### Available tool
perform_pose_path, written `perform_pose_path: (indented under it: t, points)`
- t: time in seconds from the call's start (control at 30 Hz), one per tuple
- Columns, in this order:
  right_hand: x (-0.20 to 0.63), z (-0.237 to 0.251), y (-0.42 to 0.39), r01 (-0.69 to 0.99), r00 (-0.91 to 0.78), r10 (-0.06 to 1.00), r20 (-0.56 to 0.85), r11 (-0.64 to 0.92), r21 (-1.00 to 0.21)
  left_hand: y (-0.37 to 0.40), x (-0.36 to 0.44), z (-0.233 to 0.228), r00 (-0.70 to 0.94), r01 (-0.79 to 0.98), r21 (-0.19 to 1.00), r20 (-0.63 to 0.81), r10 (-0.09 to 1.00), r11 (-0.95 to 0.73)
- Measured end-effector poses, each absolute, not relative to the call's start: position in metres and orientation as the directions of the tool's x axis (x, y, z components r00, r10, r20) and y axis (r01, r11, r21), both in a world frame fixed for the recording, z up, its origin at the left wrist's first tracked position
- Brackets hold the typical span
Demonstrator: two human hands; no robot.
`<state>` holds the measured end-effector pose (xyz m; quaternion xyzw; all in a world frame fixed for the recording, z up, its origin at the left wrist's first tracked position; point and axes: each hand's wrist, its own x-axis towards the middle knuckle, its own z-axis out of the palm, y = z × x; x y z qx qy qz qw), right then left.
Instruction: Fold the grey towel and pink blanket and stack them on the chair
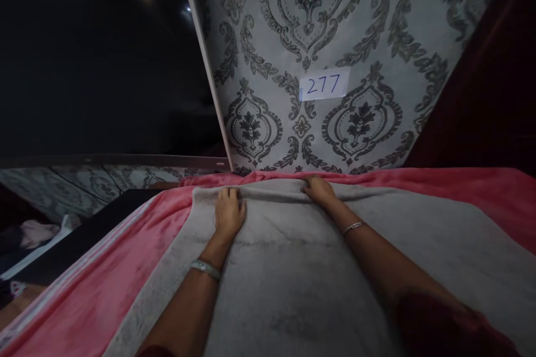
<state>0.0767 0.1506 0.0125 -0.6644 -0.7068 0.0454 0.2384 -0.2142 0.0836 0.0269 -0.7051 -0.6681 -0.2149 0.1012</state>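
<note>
A grey blanket, soft and slightly creased, lies spread over a pink blanket. Close to the grey blanket's far left corner, my left hand has its fingers curled into the fabric. Farther right, at the far edge, my right hand pinches the same blanket, its fingertips partly hidden by the cloth. Between the two hands the grey edge rises in a shallow fold. The pink blanket shows beyond it as a strip along the wall.
Patterned wallpaper rises behind the blankets, with a paper label reading 277. A large dark screen stands at left, above a black surface. A dark red panel borders the right side.
</note>
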Motion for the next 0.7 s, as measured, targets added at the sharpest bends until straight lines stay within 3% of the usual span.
perform_pose_path:
  t: [0.1, 0.23, 0.3, 0.43, 0.57, 0.7]
  points:
    - [0.080, 0.016, 0.153, 0.918, 0.073, 0.943, 0.325, 0.064, -0.392, 0.084, -0.212, 0.028, 0.064, 0.988, 0.091, 0.480, 0.875, -0.122]
    - [0.090, 0.019, 0.161, 0.873, 0.210, 0.799, 0.563, 0.106, -0.476, 0.085, -0.213, 0.026, 0.073, 0.995, 0.014, 0.582, 0.810, -0.099]
    - [0.093, 0.013, 0.164, 0.840, 0.238, 0.719, 0.653, 0.185, -0.510, 0.086, -0.217, 0.026, 0.035, 0.999, 0.011, 0.567, 0.823, -0.050]
    - [0.096, -0.004, 0.167, 0.815, 0.218, 0.706, 0.674, 0.248, -0.523, 0.090, -0.230, 0.026, -0.106, 0.994, 0.067, 0.481, 0.870, 0.084]
    - [0.096, -0.005, 0.165, 0.801, 0.179, 0.649, 0.739, 0.340, -0.493, 0.095, -0.254, 0.030, -0.265, 0.956, 0.237, 0.430, 0.863, 0.175]
    - [0.094, -0.003, 0.163, 0.791, 0.169, 0.610, 0.774, 0.385, -0.476, 0.108, -0.288, 0.030, -0.374, 0.787, 0.611, 0.359, 0.855, 0.087]
